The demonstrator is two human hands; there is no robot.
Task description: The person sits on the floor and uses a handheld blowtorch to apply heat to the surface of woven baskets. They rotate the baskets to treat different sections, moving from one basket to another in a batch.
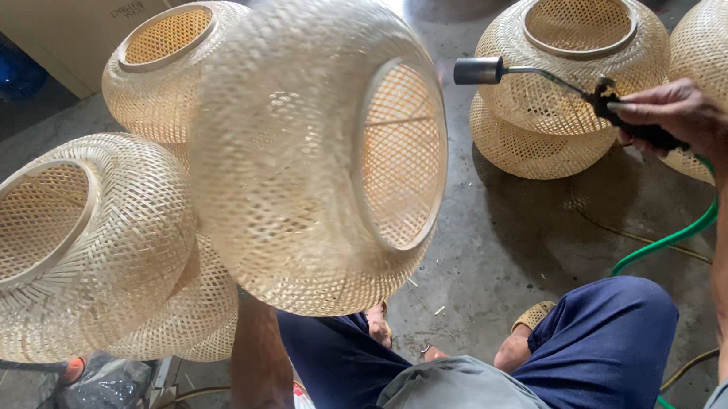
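A large woven bamboo lampshade (306,157) is held up in front of me, its round opening turned to the right. My left forearm runs up beneath it; my left hand is hidden behind or inside the shade. My right hand (671,117) grips the black handle of a gas torch (539,76), whose metal nozzle points left toward the shade's opening, a short gap away. A green hose (666,242) trails down from the torch handle.
More woven shades stand around: a stack at the left (66,251), one behind it (159,64), a stacked pair at the right (574,77), others at the far right and top. Grey concrete floor (518,234) lies below. My knees in blue trousers are at the bottom.
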